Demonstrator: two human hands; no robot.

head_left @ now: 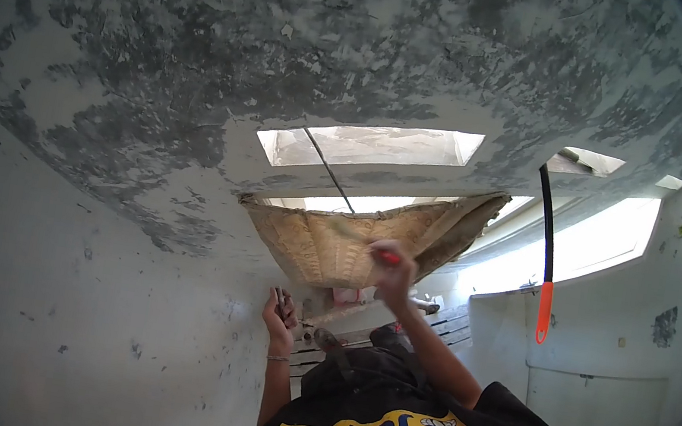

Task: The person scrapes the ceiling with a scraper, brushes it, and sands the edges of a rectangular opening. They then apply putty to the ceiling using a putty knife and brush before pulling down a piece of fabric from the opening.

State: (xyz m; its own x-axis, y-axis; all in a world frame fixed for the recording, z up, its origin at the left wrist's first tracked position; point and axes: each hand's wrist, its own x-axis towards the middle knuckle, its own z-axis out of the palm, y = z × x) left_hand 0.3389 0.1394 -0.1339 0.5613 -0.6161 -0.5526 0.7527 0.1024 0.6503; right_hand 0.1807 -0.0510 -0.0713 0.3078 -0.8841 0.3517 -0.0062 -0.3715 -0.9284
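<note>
My right hand point(392, 274) is raised in front of a tan patterned sheet point(335, 251) and closed around a red handle point(390, 257). A thin, motion-blurred blade point(349, 230) reaches left from that handle across the sheet, like a scraper or putty knife. Lower at the left, beside the white wall, my left hand point(283, 314) is wrapped around a small flat dark piece point(282, 302); I cannot tell what it is. The sheet sags below a bright opening point(368, 147), its dark edge folded at the right.
Patchy grey and white plaster point(295, 41) spreads overhead. A black strip with an orange handle point(544, 311) hangs at the right. Sunlit window openings point(598, 245) lie behind it. Slatted boards point(447, 328) are below, near my shoes point(327, 339). A thin rod point(330, 170) crosses the opening.
</note>
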